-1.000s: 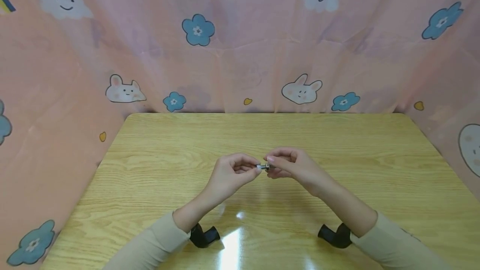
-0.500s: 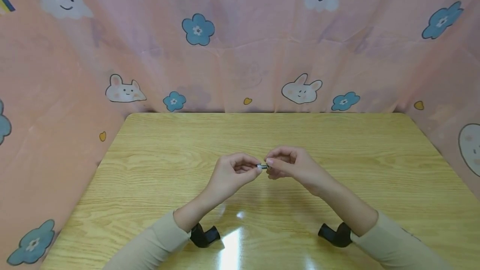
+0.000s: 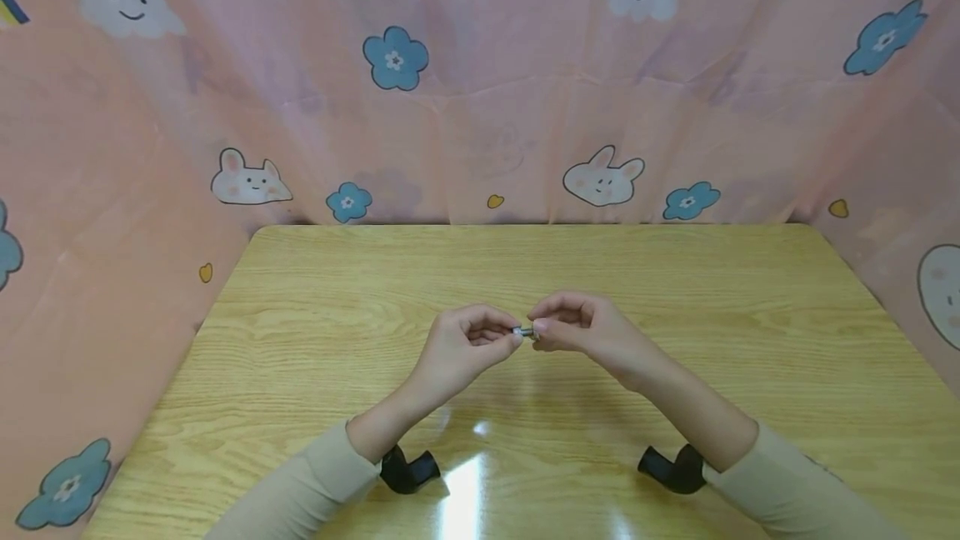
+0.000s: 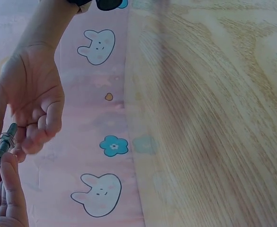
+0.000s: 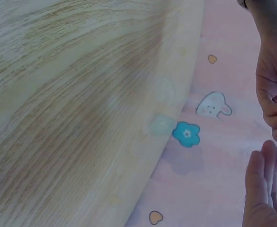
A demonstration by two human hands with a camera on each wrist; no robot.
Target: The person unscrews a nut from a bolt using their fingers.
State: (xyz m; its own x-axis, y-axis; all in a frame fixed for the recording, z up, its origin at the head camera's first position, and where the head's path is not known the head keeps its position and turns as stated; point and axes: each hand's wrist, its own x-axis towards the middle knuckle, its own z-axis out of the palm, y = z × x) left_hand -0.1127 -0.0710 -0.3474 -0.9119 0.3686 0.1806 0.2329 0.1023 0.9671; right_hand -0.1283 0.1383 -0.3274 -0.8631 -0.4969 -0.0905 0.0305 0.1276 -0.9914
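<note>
In the head view, a small metal bolt [image 3: 527, 332] lies roughly level between both hands, above the table. My left hand [image 3: 457, 352] pinches its head end between thumb and fingertips. A nut [image 4: 7, 138] sits partway along the bolt's thread in the left wrist view. The right hand [image 3: 592, 332] has its thumb and curled fingers at the nut, and its thumb partly covers the nut in the head view. The right wrist view catches the right hand [image 5: 266, 194] and left hand [image 5: 273, 90] at its right edge, with the bolt nearly all hidden.
A wood-grain table [image 3: 337, 273] spreads under both hands. Behind it and at its sides hangs a pink curtain [image 3: 480, 132] printed with rabbits, flowers and clouds. Black wrist cameras, one on the left wrist [image 3: 408, 472] and one on the right [image 3: 671, 469], jut inward above the tabletop.
The right thumb and fingers have shifted slightly around the nut, which is now more covered by the thumb. My left hand holds the bolt in nearly the same place.
</note>
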